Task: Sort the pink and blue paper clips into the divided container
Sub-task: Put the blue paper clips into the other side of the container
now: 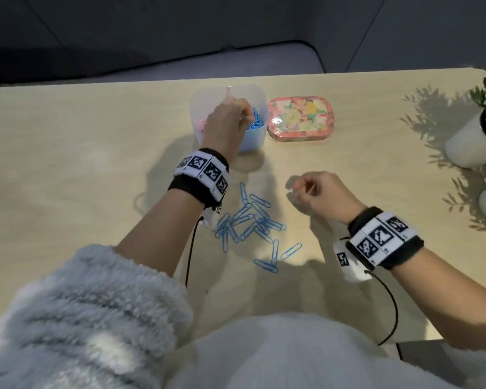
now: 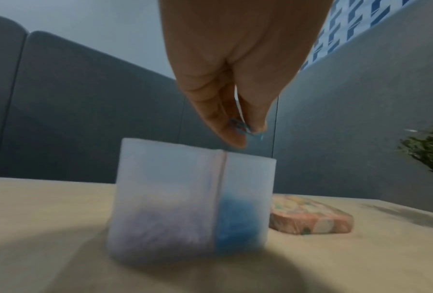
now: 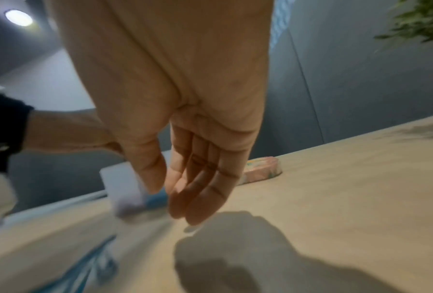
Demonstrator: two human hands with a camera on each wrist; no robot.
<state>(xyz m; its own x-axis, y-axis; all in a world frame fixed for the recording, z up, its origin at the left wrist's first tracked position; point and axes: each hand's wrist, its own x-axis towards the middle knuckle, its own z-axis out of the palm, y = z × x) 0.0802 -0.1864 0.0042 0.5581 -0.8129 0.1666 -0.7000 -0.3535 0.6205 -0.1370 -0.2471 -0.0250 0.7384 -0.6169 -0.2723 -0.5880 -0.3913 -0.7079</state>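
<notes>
A translucent divided container (image 1: 253, 138) stands at the back of the table; its left compartment holds pink clips (image 1: 202, 126) and its right one blue clips (image 1: 257, 120). My left hand (image 1: 236, 110) hovers over its top near the divider (image 2: 221, 178). In the left wrist view the left hand (image 2: 245, 132) pinches a few blue paper clips (image 2: 240, 125) between thumb and fingers above the container (image 2: 173, 198). A pile of loose blue clips (image 1: 250, 223) lies on the table between my arms. My right hand (image 1: 300, 189) hangs just above the table, right of the pile; its relaxed fingers (image 3: 200, 198) hold nothing.
A flowered tin (image 1: 300, 119) lies shut right of the container. White plant pots (image 1: 472, 141) stand at the table's right edge. Bare tabletop (image 1: 82, 164) stretches to the left.
</notes>
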